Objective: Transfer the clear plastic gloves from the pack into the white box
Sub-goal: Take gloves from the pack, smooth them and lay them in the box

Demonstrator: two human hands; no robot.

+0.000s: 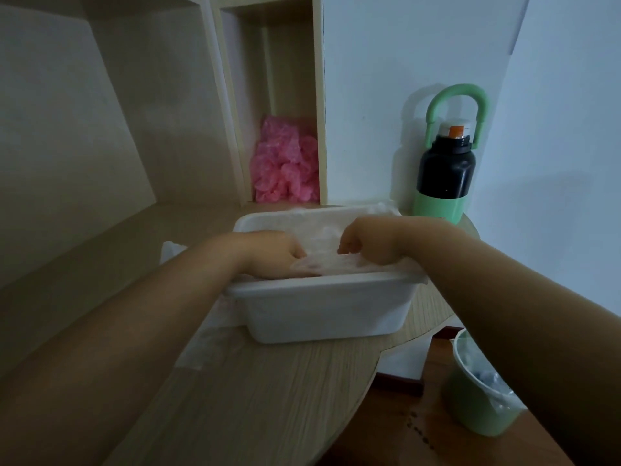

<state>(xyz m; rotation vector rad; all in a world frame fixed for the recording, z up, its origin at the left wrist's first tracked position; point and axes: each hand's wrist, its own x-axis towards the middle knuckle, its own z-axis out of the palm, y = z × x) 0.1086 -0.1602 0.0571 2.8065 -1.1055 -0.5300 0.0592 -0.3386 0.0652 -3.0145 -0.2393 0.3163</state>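
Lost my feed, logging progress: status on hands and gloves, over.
Left hand and right hand in white box. Right fingers curled on clear plastic gloves; left grip hidden. Bottle behind, clear of box.

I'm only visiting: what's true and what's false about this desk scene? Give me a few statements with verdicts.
The left hand and the right hand both reach into the white box. True.
The box holds clear plastic gloves. True.
The bottle stands left of the box. False: the green and black bottle stands behind the box's right corner.
The pink bundle is inside the box. False: the pink plastic bundle sits in a shelf compartment.
A green bin stands on the floor. True.
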